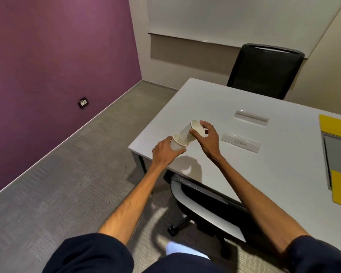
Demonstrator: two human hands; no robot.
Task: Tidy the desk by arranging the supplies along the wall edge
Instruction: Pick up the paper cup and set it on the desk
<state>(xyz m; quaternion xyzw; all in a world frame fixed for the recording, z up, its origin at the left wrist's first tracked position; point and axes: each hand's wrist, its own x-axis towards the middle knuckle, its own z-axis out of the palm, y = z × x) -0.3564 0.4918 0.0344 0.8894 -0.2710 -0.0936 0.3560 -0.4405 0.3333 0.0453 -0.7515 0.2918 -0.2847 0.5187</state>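
Observation:
Above the near left corner of the white desk (224,107) I hold two white paper cups. My left hand (164,152) grips the lower cup (175,144) from the side, its mouth tilted up to the right. My right hand (208,137) pinches the rim of the upper cup (189,132), which is tilted with its base pushed into the lower cup's mouth. Both cups hang clear of the desk surface.
A clear name-plate holder (241,142) and a second clear strip (251,117) lie on the desk to the right. Yellow and grey folders (337,150) sit at the far right edge. One chair (203,205) is tucked under the near side, a black chair (264,69) stands behind.

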